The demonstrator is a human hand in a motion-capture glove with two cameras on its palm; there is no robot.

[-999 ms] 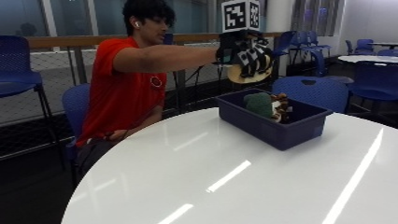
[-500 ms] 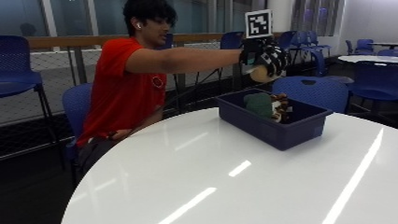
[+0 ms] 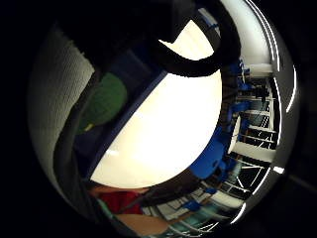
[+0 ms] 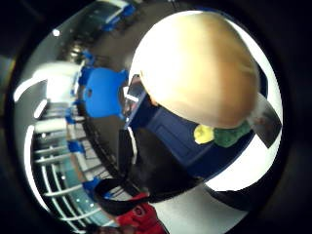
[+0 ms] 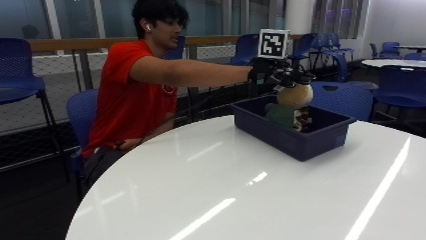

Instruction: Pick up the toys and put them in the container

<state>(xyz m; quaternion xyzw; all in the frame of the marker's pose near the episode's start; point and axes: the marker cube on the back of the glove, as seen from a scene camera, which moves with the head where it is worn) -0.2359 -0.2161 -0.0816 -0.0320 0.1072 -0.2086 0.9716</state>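
Observation:
My gloved right hand (image 5: 278,74) reaches out over the blue container (image 5: 313,142) at the far side of the white round table (image 5: 233,195). Its fingers curl round the top of a tan rounded toy (image 5: 295,94), which hangs just above the bin's inside. The thumb side palm view is largely filled by that tan toy (image 4: 200,68), with the container (image 4: 175,139) below it. A green toy (image 5: 279,114) and a small brown one (image 5: 304,120) lie in the bin. The green toy (image 3: 101,99) also shows in the little finger side view.
A blue chair (image 5: 349,97) stands right behind the container. The person sits on another blue chair (image 5: 83,112) at the table's far left. A second white table (image 5: 393,62) and more chairs stand at the back right.
My hand has moved right and down with the tan toy, from high beside the bin to just over its inside.

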